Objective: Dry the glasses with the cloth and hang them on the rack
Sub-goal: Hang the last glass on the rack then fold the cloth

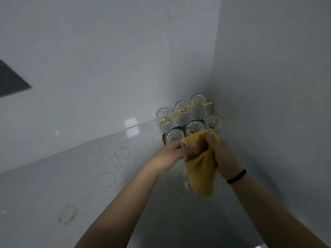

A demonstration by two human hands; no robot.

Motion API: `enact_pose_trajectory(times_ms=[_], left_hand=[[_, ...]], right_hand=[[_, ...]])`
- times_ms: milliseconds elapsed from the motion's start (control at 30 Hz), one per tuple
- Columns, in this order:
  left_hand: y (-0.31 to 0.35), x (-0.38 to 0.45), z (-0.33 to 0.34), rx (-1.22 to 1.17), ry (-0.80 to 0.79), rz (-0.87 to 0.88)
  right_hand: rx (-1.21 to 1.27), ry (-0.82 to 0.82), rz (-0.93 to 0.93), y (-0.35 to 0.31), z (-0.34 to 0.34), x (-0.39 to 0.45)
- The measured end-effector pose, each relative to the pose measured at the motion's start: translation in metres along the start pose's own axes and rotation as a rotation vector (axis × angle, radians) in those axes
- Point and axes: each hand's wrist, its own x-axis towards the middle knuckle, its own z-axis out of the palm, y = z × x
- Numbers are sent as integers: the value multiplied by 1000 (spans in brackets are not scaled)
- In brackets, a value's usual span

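Gripping one yellow cloth (201,169), both hands, left (176,152) and right (221,152), bunch it. Just beyond, six clear glasses (195,127) hang upturned on one gold rack (184,110).

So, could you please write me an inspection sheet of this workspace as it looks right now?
Surface: pale speckled countertop with ring-shaped stains.
Job's things: six glasses upside down on the gold wire rack in the corner; yellow cloth held in front of them; whether it wraps a glass cannot be told.
Clutter: nothing seen.
Grippers: left hand pinches the cloth's top edge; right hand grips the bunched cloth.
Cables: nothing seen.
Surroundings: pale walls meeting at the corner; a dark panel at far left; black band on the right wrist.
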Motion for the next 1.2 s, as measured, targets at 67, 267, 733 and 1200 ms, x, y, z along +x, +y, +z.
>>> enact_pose_trajectory(times_ms=[67, 267, 733, 1200], left_hand=[[-9, -27, -15, -122, 114, 21], [-26, -115, -73, -41, 549, 167], [-36, -263, -170, 126, 499, 298], [-26, -293, -201, 293, 552, 338]], right_hand=[[-5, -88, 15, 3, 24, -7], [-31, -225, 6, 4, 116, -34], [-260, -233, -265, -33, 277, -70], [-918, -436, -575, -78, 308, -76]])
